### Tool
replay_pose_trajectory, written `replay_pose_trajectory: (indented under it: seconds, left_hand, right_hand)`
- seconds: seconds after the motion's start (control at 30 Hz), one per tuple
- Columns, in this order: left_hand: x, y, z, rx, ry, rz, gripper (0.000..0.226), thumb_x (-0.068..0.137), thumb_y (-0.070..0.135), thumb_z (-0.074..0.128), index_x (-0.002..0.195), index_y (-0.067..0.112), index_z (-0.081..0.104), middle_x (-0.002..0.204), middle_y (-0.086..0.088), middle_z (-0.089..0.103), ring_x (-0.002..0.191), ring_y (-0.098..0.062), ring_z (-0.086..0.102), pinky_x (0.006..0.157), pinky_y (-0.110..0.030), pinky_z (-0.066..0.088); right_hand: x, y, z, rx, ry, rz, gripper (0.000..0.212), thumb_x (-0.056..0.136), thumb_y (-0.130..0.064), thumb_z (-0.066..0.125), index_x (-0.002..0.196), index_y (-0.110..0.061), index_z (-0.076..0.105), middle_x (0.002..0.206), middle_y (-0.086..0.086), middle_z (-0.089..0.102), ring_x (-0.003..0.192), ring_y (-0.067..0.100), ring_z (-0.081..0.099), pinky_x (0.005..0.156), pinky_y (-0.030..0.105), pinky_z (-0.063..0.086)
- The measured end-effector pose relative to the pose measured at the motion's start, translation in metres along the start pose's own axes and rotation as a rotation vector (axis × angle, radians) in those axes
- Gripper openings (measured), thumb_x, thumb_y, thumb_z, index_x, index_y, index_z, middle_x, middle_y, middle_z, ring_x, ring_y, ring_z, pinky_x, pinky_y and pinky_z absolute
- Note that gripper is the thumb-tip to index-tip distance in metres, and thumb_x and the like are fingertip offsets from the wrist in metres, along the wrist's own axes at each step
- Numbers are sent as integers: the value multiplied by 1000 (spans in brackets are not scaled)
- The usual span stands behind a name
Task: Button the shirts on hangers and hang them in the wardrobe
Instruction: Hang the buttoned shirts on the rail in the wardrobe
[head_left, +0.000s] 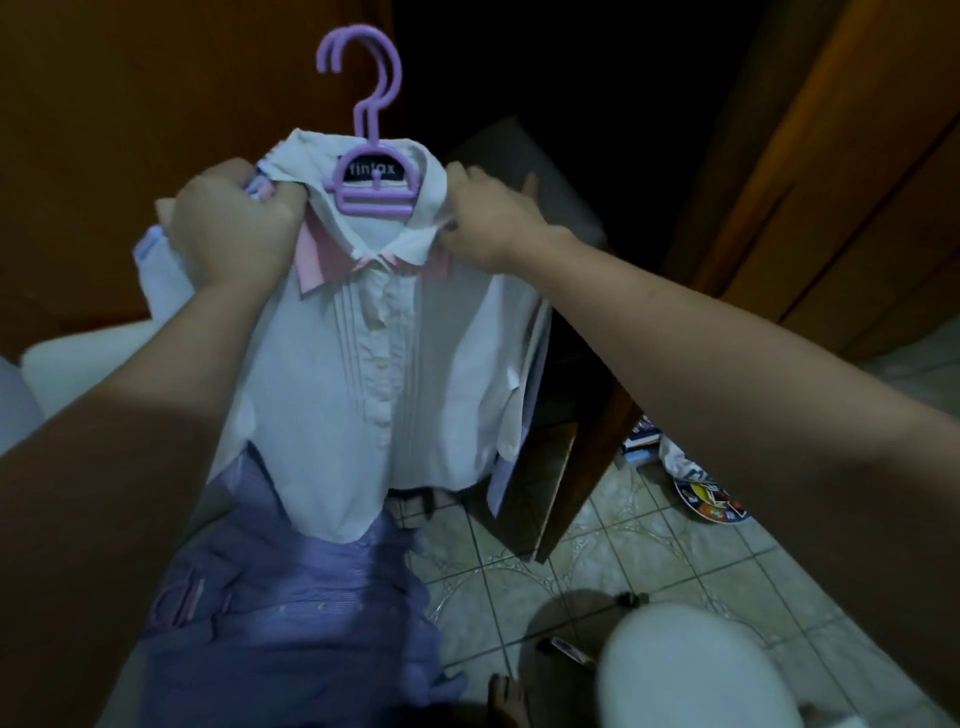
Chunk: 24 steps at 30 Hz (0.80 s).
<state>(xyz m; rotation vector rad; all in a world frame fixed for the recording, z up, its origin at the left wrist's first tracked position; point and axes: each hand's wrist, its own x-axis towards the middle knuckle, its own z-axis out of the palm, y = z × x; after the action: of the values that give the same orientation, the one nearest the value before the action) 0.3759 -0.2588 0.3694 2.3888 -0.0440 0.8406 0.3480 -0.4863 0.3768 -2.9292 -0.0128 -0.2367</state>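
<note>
Your left hand (234, 223) grips the white shirt (358, 374) at its 10 o'clock shoulder, fingers curled tight. Your right hand (485, 218) pinches it at 2 o'clock, beside the purple hanger (371, 195)

Inside the collar of a white shirt (337, 389), a black neck label (387, 169) is showing the word "fintox" in pale letters. It is sitting just behind the purple hanger (365, 117), whose frame is partly crossing the lettering. Printed items (711, 500) on the floor, well below and right of the hanger, are appearing too blurred to read.
</note>
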Motion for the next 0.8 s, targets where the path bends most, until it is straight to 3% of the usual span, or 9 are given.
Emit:
replay_pose_trajectory:
  seconds: [0.1, 0.17, 0.27, 0.37, 0.43, 0.5, 0.6, 0.7, 0.8]
  left_hand:
    - [-1, 10, 13, -49, -57, -4, 31, 80, 46, 47, 75, 16, 52, 75, -7, 50, 75, -28, 44, 78, -43, 39]
    - [-1, 18, 22, -122, -123, -3, 32, 77, 48, 47, 71, 17, 50, 73, -5, 50, 74, -29, 45, 77, -43, 41]
    - [0, 31, 36, -205, -239, 59, 36, 78, 51, 48, 68, 17, 45, 64, 1, 44, 73, -31, 46, 70, -40, 34]
    - [6, 39, 50, -322, -325, 141, 33, 82, 44, 53, 75, 11, 53, 67, 1, 47, 74, -33, 49, 65, -36, 31]
    - [11, 49, 55, -404, -400, 208, 30, 83, 40, 58, 79, 10, 57, 73, -2, 50, 69, -20, 44, 61, -33, 28]
    - [18, 63, 58, -434, -451, 281, 28, 86, 36, 65, 81, 9, 59, 76, -4, 52, 69, -13, 40, 59, -32, 27]
    - [31, 89, 62, -478, -456, 346, 27, 88, 31, 70, 84, 6, 61, 78, -6, 54, 70, -13, 40, 59, -30, 27]
    - [49, 110, 63, -519, -432, 377, 24, 88, 30, 71, 87, 7, 64, 83, -10, 60, 73, -14, 45, 63, -31, 30]
    - [77, 134, 60, -551, -406, 447, 24, 86, 32, 72, 96, 10, 68, 96, -10, 66, 83, -15, 54, 71, -32, 43]
  right_hand:
    - [11, 25, -1, 114, 31, -5, 36, 88, -35, 53, 110, -7, 55, 118, 20, 61, 113, 38, 57, 93, 43, 43]
    - [8, 44, -6, 176, 36, 5, 31, 89, -32, 55, 97, -3, 62, 105, 21, 67, 101, 36, 62, 73, 33, 43]
    - [-3, 69, -19, 284, 60, 61, 28, 87, -28, 62, 95, -1, 65, 97, 14, 70, 95, 26, 66, 72, 33, 49]
    - [-13, 94, -35, 311, 58, 144, 13, 85, -29, 70, 84, -17, 64, 86, -1, 62, 79, 8, 56, 54, 17, 38]
    - [-19, 112, -49, 330, 35, 190, 15, 81, -31, 75, 78, -23, 63, 83, -3, 59, 76, 7, 53, 57, 21, 39]
    - [-27, 129, -66, 365, 30, 213, 17, 79, -27, 77, 86, -14, 68, 86, 1, 60, 82, 11, 52, 65, 29, 38]
    - [-40, 145, -95, 379, 30, 220, 21, 84, -20, 73, 99, -6, 71, 94, 5, 64, 87, 14, 56, 70, 28, 42]
    - [-40, 154, -125, 411, 59, 242, 18, 84, -21, 71, 100, -13, 74, 103, 10, 72, 100, 25, 66, 89, 40, 52]
    - [-28, 157, -152, 482, 222, 276, 21, 82, -21, 71, 97, -7, 75, 99, 16, 72, 92, 25, 68, 84, 38, 54]
